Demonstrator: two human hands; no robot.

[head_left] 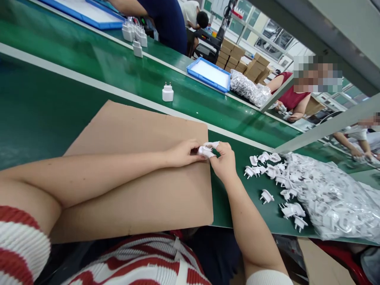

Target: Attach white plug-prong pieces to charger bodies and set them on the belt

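Step in hand: I judge I am fitting or checking one small white plug part [205, 151], held over the far right corner of the cardboard sheet [139, 174].
Left hand [182, 153]: its grip is pinched on the near end of the plug part.
Right hand [225, 160]: its grip, with white finger cots on, is pinched on the other end.
Next move: I reckon it calls for a firm, square press between both grips, then a free spot to set the part down.
Around: loose plug parts [271, 174] lie on the green worktop [44, 111] just right of my hands, spilling from a clear bag [332, 198].
Further off: one finished charger [168, 92] stands on the belt; a blue tray [209, 73] is beyond.
In the way: nothing between my hands; the loose parts crowd the right side.
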